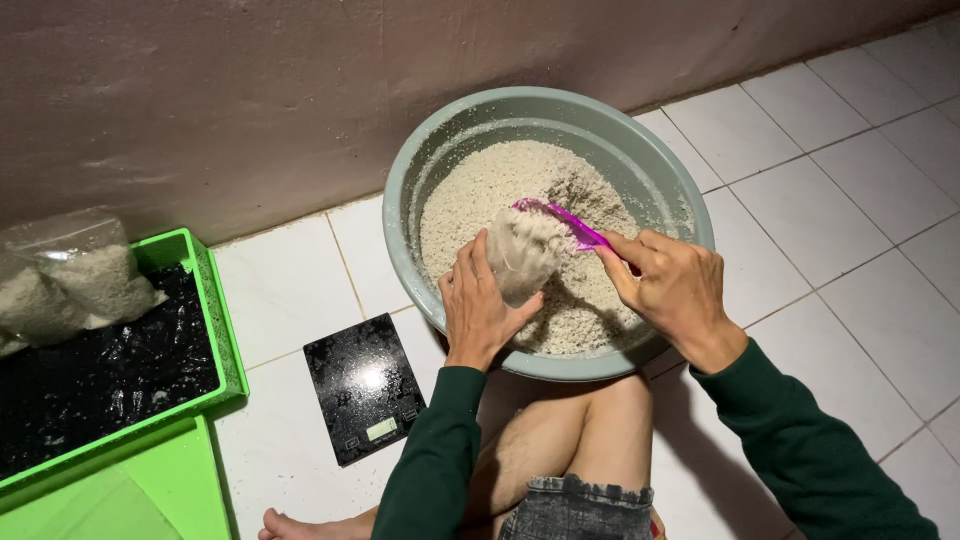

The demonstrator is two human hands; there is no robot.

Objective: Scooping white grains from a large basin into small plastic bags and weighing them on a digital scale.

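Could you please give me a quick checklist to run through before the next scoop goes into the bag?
1. Left hand grips the clear bag: ok.
2. Bag mouth open towards the pink scoop: cannot tell, hidden.
3. Right hand holds the scoop's handle: ok.
4. Bag held over the grey basin, so spills fall back in: ok.
5. Plenty of white grain left in the basin: ok.
6. Black scale on the floor beside the basin, nothing on it: ok.
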